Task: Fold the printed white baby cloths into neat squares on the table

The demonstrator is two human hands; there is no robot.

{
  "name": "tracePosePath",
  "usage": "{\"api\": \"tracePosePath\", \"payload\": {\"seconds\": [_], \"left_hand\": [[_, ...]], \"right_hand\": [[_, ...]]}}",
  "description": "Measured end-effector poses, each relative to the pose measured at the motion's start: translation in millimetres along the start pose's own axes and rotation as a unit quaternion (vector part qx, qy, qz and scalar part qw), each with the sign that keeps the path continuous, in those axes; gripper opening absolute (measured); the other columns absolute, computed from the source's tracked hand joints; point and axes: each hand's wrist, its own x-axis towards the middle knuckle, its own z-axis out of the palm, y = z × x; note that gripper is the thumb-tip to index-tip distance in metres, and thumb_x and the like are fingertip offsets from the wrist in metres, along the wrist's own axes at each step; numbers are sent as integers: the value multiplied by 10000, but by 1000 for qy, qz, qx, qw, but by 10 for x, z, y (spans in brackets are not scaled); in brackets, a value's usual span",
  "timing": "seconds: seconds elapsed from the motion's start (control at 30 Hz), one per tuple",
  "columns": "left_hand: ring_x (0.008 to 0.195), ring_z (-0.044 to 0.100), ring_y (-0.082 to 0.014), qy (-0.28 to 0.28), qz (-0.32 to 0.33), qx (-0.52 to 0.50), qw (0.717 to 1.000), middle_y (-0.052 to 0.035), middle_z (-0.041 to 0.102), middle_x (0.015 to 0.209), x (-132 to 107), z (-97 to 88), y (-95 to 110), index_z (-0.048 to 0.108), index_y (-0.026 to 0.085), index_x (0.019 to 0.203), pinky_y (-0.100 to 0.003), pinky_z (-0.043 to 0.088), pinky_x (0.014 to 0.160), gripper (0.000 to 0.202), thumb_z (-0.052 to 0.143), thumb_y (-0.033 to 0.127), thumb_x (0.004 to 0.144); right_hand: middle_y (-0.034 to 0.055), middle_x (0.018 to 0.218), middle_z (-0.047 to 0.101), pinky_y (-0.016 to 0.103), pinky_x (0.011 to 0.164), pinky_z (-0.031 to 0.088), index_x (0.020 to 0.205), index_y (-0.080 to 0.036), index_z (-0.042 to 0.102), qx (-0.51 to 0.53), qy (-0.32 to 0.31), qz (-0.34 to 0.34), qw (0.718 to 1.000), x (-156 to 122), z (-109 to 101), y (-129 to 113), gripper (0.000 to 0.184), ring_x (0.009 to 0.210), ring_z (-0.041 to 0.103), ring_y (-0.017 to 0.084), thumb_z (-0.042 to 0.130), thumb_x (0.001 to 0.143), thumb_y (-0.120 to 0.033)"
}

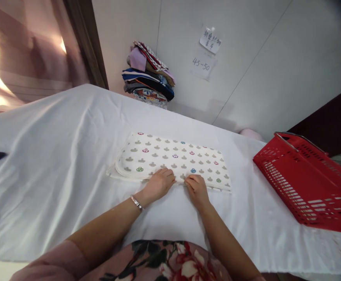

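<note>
A folded white cloth (170, 156) with rows of small grey, red, blue and green mushroom-like prints lies flat on the table, longer from side to side. Its layers show along the left end, where the corner is rounded. My left hand (160, 183), with a silver bracelet at the wrist, has its fingers curled over the middle of the near edge. Just to the right, my right hand (197, 189) pinches the same edge between thumb and fingers. A small gap separates the two hands. The fingertips' undersides are hidden.
A white sheet (56, 164) with wrinkles covers the table. To the right stands a red plastic basket (299, 175) with metal handles. A stack of folded fabrics (149, 76) rests at the back by the wall, below and left of paper notes (209, 41). A pink curtain (41, 43) hangs at left.
</note>
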Motion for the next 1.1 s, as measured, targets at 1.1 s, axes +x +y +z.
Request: {"api": "tracePosePath", "payload": {"seconds": [1.1], "left_hand": [[836, 623, -261, 73, -437, 128, 887, -118, 640, 915, -298, -613, -716, 624, 178, 785, -352, 456, 631, 391, 313, 390, 888]], "right_hand": [[59, 931, 638, 385, 819, 504, 886, -265, 681, 105, 24, 27, 994, -25, 36, 45, 212, 907, 586, 215, 472, 875, -304]]}}
